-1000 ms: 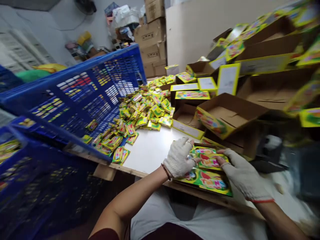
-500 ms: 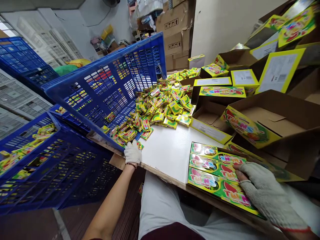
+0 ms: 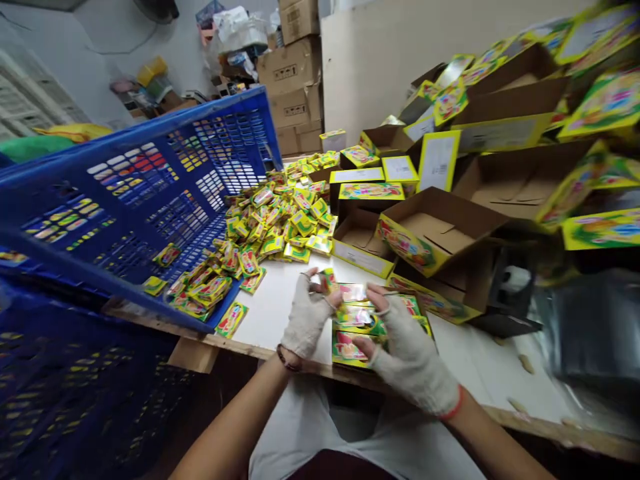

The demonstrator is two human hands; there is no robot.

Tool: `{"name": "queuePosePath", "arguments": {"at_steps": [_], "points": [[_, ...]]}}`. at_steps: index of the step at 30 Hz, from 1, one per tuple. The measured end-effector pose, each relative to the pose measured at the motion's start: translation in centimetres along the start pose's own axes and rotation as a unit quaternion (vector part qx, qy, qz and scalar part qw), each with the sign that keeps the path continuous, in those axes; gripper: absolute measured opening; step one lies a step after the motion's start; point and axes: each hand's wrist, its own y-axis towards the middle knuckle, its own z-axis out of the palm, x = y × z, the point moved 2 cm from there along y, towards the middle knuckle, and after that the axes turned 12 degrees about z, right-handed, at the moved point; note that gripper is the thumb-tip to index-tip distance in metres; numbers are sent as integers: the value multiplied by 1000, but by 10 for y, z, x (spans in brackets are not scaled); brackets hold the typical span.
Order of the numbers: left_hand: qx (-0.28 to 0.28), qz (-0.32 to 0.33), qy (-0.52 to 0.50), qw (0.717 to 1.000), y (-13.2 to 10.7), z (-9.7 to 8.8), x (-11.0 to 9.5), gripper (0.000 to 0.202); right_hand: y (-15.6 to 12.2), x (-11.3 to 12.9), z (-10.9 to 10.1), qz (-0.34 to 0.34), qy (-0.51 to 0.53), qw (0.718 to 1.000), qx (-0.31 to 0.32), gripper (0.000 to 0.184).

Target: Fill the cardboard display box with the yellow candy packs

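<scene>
My left hand [image 3: 309, 313], in a white fingerless glove, pinches a small yellow-green box [image 3: 329, 281] at the upper left corner of a cardboard tray. Rows of printed packs [image 3: 350, 345] fill much of that tray, which sits at the table's front edge. Over its right side is my gloved right hand [image 3: 407, 353], thumb and fingers apart, fingertips against the packs; the palm hides part of the tray. A loose small box [image 3: 231, 320] lies left of my hands. Beyond it spreads a heap of similar boxes [image 3: 280, 220].
A blue plastic crate [image 3: 125, 167] lies tipped on its side at the left, with small boxes spilling from its mouth. Open cardboard trays [image 3: 440, 227] are piled on the right. Dark plastic wrapping [image 3: 595, 327] lies at the far right. Large cartons [image 3: 290, 93] stand behind.
My left hand has moved right from the crate's edge to the tray, bringing a small box. My right hand has shifted from the tray's right side onto the packs. The view has turned right.
</scene>
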Motion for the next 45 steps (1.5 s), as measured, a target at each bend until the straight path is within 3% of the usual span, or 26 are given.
{"name": "queuePosePath", "arguments": {"at_steps": [2, 4, 6, 8, 10, 12, 17, 22, 28, 31, 33, 35, 37, 43, 45], "points": [[41, 6, -16, 999, -1, 39, -10, 52, 7, -2, -1, 6, 47, 999, -20, 41], [55, 21, 24, 998, 5, 58, -10, 41, 16, -25, -15, 81, 66, 994, -26, 31], [60, 48, 117, 990, 16, 62, -2, 37, 25, -59, -36, 188, 52, 981, -3, 27], [86, 74, 239, 964, 30, 59, 12, 38, 32, -93, -52, 255, 35, 965, 49, 27], [134, 87, 338, 928, 40, 56, 25, 38, 37, -117, -53, 265, 14, 958, 107, 28], [183, 94, 382, 901, 46, 56, 35, 35, 40, -131, -40, 242, -24, 960, 136, 27], [240, 108, 382, 886, 44, 61, 44, 33, 35, -124, 3, 128, -93, 979, 130, 28], [252, 135, 419, 862, 38, 62, 40, 33, 17, -106, 9, 93, -218, 960, 148, 33], [322, 177, 549, 751, 29, 73, 24, 45, 7, -100, 17, 98, -284, 945, 128, 37], [352, 234, 567, 707, 11, 86, 21, 59, 5, -103, 21, 118, -221, 964, 93, 34], [379, 257, 569, 683, 0, 93, 23, 71, 2, -104, 17, 150, -141, 978, 38, 34], [394, 262, 578, 665, -7, 96, 27, 77, -2, -106, 3, 192, -73, 978, -32, 35], [399, 264, 586, 654, -7, 98, 31, 78, -10, -109, -26, 237, -56, 966, -84, 32], [390, 275, 610, 633, -6, 98, 33, 73, -52, -149, -175, 376, -174, 893, -176, 18], [389, 282, 608, 632, -7, 97, 30, 71, -70, -168, -214, 427, -215, 861, -173, 15]]}}
